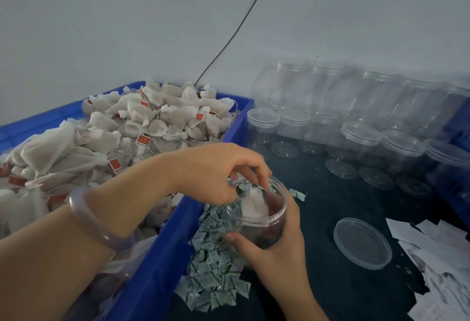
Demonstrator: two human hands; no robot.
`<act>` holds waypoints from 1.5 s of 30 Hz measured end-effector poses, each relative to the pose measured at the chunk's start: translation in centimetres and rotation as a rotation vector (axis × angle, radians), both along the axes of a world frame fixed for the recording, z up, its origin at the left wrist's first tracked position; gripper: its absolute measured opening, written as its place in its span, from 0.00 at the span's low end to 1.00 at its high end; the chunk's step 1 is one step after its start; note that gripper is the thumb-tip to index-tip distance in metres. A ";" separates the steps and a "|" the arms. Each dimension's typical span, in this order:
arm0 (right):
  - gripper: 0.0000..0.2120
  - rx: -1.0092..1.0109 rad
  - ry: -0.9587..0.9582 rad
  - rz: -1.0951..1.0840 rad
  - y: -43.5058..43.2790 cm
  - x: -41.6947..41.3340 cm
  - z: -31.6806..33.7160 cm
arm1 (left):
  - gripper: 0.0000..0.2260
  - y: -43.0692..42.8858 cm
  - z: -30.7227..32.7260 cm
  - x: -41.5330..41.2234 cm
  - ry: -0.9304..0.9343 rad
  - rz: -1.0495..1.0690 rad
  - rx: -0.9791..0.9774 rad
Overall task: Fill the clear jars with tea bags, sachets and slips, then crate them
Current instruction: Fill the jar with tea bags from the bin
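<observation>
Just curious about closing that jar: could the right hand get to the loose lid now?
Probably not yet: the right hand grips the jar. The lid lies uncovered beside it, nothing between, so once freed it likely could.

clear jar (264, 234) lidless | white tea bag (254, 205) inside | green-printed sachets (213, 269) heaped beside | slips (437, 257) scattered right

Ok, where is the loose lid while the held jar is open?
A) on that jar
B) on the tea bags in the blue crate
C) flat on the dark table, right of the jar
C: the lid lies flat on the dark table, right of the open jar that the right hand grips.
</observation>
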State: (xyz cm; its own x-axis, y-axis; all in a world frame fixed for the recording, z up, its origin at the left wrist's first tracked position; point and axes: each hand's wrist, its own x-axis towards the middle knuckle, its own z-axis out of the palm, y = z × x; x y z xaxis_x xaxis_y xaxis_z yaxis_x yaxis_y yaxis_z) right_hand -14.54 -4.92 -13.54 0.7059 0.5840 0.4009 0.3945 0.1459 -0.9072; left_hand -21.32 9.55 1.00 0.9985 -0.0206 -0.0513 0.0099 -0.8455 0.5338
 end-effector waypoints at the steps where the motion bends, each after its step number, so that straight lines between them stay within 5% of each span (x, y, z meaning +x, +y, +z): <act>1: 0.46 -0.003 0.001 -0.004 0.0 0.0 0.0 | 0.23 0.1 0.2 -0.1 -0.010 -0.004 0.010; 7: 0.47 -0.004 -0.003 0.012 -0.1 -0.1 -0.2 | 0.19 5.2 0.0 0.1 -0.272 0.446 0.107; 11: 0.50 -0.010 -0.025 0.010 -0.1 -0.2 -0.2 | 0.15 11.8 -3.0 -0.6 -0.041 0.811 0.362; 16: 0.49 -0.001 -0.032 0.023 -0.1 -0.3 -0.1 | 0.14 13.9 -7.0 -0.7 0.280 0.750 0.507; 21: 0.49 -0.013 -0.020 0.021 -0.2 -0.1 -0.3 | 0.16 13.9 -7.8 0.1 0.342 0.760 0.767; 25: 0.49 -0.017 -0.015 0.017 -0.2 0.0 -0.4 | 0.13 13.8 -7.6 0.4 0.223 0.894 0.767; 29: 0.50 -0.031 -0.019 0.008 -0.3 0.1 -0.4 | 0.12 14.3 -6.4 0.3 0.118 0.928 0.635; 36: 0.49 0.000 -0.019 0.026 -0.2 0.0 -0.2 | 0.12 14.0 -3.1 -0.8 -0.337 0.940 0.300; 40: 0.47 0.004 -0.033 0.061 0.0 -0.3 -0.1 | 0.15 10.5 -0.6 -0.5 -0.647 0.877 -0.263; 45: 0.46 0.006 -0.055 0.071 -0.1 -0.3 0.2 | 0.17 4.6 1.5 0.0 -0.755 0.426 -0.948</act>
State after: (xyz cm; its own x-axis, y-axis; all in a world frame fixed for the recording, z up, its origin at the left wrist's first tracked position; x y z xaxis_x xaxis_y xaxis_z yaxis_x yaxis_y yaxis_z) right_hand -14.83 -4.99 -13.29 0.6393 0.6293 0.4420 0.4324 0.1812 -0.8833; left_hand -21.35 14.15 2.55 0.7102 0.5881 0.3871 -0.3825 -0.1393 0.9134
